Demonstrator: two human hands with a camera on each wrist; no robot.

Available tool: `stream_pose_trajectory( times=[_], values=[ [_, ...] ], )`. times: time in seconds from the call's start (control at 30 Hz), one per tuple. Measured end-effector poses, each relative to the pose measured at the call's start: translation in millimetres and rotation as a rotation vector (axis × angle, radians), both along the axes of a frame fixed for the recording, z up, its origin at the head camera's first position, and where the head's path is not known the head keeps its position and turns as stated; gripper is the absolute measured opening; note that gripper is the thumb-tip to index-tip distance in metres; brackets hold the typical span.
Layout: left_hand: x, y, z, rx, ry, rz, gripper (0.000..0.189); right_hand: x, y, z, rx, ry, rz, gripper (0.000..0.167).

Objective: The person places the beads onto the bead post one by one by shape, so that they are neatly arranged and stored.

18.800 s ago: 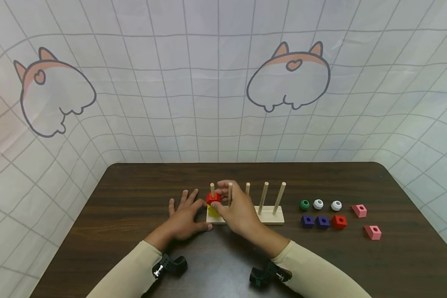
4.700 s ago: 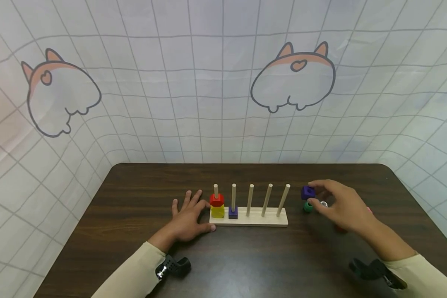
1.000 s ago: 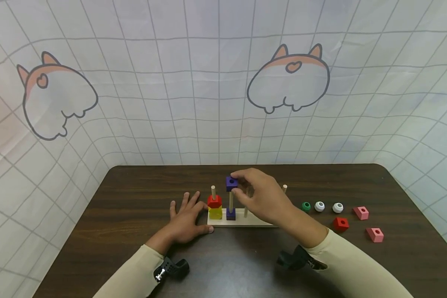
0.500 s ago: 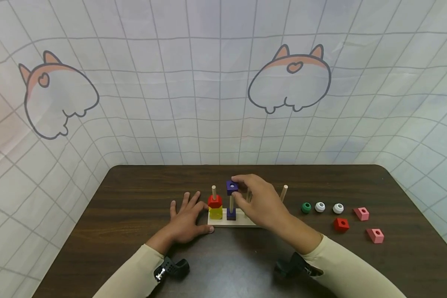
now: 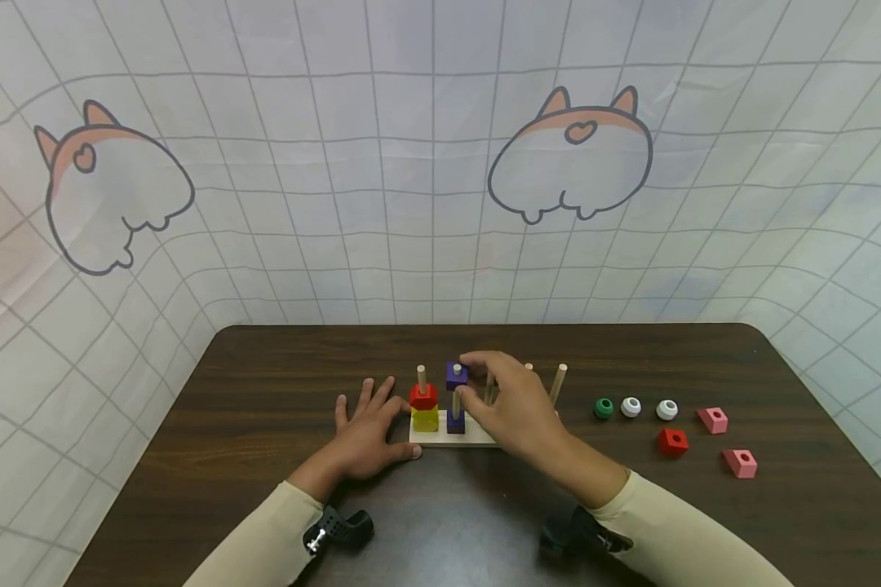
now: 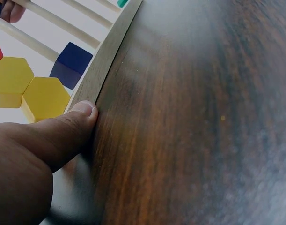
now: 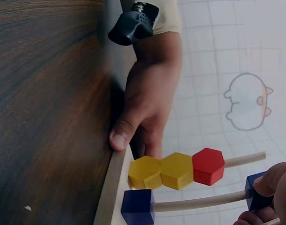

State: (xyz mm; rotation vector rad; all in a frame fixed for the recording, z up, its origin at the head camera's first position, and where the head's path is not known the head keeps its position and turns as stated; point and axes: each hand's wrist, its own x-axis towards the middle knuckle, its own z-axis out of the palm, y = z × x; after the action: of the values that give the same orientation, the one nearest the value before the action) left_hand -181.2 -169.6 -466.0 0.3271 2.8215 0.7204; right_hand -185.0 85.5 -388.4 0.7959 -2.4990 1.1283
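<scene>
In the head view my right hand (image 5: 517, 408) pinches a dark blue cube (image 5: 455, 377) between thumb and fingers. The tip of the second peg pokes up through its hole. Lower on this peg, another blue cube (image 5: 455, 422) sits against the wooden base (image 5: 431, 441). The leftmost peg bears yellow hexagonal blocks (image 7: 176, 171), two of them in the right wrist view, with a red hexagonal block (image 5: 423, 398) on top. My left hand (image 5: 367, 434) lies with fingers spread on the table; its thumb (image 6: 77, 119) touches the base's front left corner.
Right of the pegs lie a green bead (image 5: 604, 408), two white beads (image 5: 630, 408), a red block (image 5: 673, 443) and two pink blocks (image 5: 740, 463). More upright pegs (image 5: 560, 381) stand along the base, partly behind the right hand. The dark wooden table (image 5: 250, 408) meets a gridded curtain (image 5: 338, 204).
Earlier the right hand was at the red block on the first peg, then lifted a blue cube at the right. It carried this cube over the second peg and has lowered it onto the tip.
</scene>
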Motion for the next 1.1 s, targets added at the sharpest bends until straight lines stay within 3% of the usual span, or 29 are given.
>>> stream_pose_trajectory(
  times=[0.17, 0.4, 0.53, 0.9, 1.1],
  values=[
    [0.2, 0.3, -1.0, -0.002, -0.003, 0.005, 0.055, 1.4, -1, -5.1, -0.019, -0.042, -0.017, 0.042],
    [0.8, 1.0, 0.3, 0.002, 0.000, 0.002, 0.054, 2.2, -1, -10.5, -0.079, -0.158, -0.010, 0.056],
    [0.5, 1.3, 0.2, -0.001, 0.002, 0.005, 0.054, 2.5, -1, -14.6, -0.104, -0.171, -0.013, 0.059],
    [0.9, 0.8, 0.3, 0.003, 0.005, 0.006, 0.054, 3.0, -4, -23.7, -0.112, -0.256, -0.074, 0.038],
    [0.8, 1.1, 0.8, 0.004, 0.003, 0.005, 0.054, 3.3, -5, -29.3, -0.099, -0.270, -0.094, 0.036]
  ],
)
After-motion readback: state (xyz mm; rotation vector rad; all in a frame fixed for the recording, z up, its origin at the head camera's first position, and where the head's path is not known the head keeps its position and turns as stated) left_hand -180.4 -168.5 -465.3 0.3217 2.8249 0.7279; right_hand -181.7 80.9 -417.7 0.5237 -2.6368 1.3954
